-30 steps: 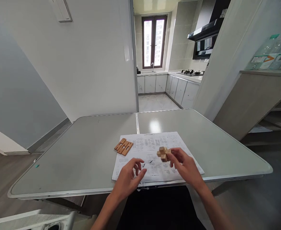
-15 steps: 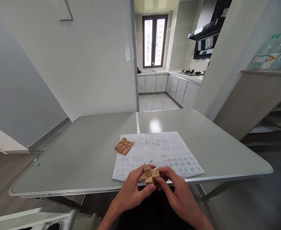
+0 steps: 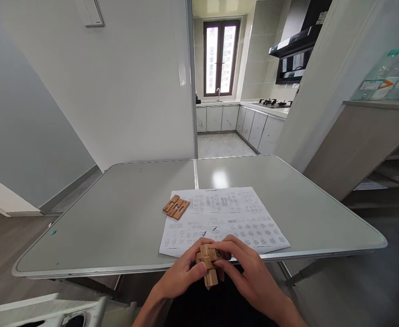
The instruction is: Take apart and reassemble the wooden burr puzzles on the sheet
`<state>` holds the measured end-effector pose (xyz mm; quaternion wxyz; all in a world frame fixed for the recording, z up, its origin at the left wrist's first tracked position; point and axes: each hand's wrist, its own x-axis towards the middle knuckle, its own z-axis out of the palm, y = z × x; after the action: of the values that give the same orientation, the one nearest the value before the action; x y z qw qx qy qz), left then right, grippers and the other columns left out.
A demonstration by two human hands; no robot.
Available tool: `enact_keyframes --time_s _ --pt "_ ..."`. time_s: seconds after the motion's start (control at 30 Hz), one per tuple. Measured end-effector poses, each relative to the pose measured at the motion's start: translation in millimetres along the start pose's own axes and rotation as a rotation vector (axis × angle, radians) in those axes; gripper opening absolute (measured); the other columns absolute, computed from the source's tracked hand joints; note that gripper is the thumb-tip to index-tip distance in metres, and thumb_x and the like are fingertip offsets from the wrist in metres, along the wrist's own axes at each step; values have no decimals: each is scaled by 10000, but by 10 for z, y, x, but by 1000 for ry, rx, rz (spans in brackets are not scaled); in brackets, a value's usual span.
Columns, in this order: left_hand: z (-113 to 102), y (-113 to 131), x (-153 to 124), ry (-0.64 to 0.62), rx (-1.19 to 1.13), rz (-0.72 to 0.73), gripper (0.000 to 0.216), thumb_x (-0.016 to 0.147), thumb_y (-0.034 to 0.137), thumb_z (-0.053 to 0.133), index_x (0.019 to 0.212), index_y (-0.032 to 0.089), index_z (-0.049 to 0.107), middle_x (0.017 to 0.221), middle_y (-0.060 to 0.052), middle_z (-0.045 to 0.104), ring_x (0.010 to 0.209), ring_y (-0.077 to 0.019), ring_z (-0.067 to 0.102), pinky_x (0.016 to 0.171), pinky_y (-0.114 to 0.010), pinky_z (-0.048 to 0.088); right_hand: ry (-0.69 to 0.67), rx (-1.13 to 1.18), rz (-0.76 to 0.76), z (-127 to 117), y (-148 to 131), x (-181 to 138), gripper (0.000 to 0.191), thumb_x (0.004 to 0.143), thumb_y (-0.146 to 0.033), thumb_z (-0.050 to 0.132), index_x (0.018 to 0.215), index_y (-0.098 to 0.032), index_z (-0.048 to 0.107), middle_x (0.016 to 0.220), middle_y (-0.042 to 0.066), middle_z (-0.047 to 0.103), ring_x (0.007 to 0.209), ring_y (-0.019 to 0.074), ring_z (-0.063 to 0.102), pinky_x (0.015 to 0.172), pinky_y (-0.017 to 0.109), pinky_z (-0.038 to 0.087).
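Observation:
Both hands grip one pale wooden burr puzzle [image 3: 206,262], its bars interlocked in a cross, just in front of the near table edge. My left hand [image 3: 183,271] is closed on its left side, the thumb pressing on the face towards me. On the right side, my right hand [image 3: 245,268] pinches the puzzle between thumb and fingers. Dark marks show on some bars. Beyond the hands lies a large printed sheet [image 3: 216,211] covered with small diagrams. Flat reddish-brown wooden pieces [image 3: 176,207] with cut-outs rest on its left corner.
The grey table [image 3: 117,218] has a metal rim and a seam across its middle. A small teal bit [image 3: 52,232] lies near its left edge. White chair-like furniture [image 3: 49,309] is at lower left. Plastic bottles [image 3: 379,81] stand on a shelf unit [image 3: 352,131] at right.
The wooden puzzle has been turned in my hands, so a different face shows and one bar now points down towards me. My right fingers have shifted over its top right.

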<state>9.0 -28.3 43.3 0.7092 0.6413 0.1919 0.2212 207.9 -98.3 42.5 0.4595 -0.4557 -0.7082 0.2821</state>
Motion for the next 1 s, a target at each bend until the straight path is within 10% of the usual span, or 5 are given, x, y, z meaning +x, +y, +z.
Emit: enact_keyframes --time_s 0.23,0.47,1.0 --pt "-25 -142 4 29 -113 -5 728 901 748 540 1363 188 481 909 -40 606 675 -143 562 708 -305 475 -40 68 108 5 60 -45 239 996 -278 592 1230 -329 598 1273 54 557 1163 234 587 1027 388 524" --pt "-8 -201 -51 78 -123 -121 802 925 834 253 1306 179 512 771 -20 561 610 -132 429 566 -255 362 -68 86 137 65 88 -53 109 1020 -263 543 1073 -291 633 1176 44 606 1077 217 630 964 352 548" --pt "-206 -217 -26 598 -95 -156 542 844 700 655 990 182 589 641 56 505 502 -73 342 475 -204 289 126 52 335 22 504 132 362 1012 -532 512 1100 -233 694 1007 60 734 889 226 683 731 308 533"
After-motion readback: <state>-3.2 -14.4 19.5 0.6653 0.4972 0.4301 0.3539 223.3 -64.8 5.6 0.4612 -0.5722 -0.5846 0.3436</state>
